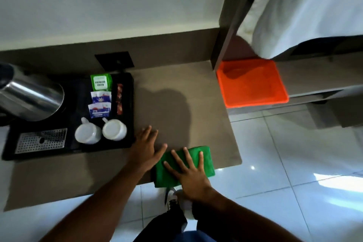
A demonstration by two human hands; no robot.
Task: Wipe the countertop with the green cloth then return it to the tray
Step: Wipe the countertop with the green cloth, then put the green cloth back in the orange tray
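Observation:
The folded green cloth (204, 161) lies at the front edge of the brown countertop (176, 104), slightly overhanging it. My right hand (188, 173) presses flat on the cloth with fingers spread. My left hand (146, 149) rests flat on the bare countertop just left of the cloth, fingers apart, its thumb touching the cloth's edge. The orange tray (253, 84) sits empty at the back right, on a lower shelf beside the countertop.
A black tray (129, 108) at the left holds a steel kettle (31, 100), two white cups (102, 131), tea sachets (101, 96) and a metal grille. A dark post (225, 25) and a white hanging sheet (306, 6) stand at the right. White floor tiles lie below.

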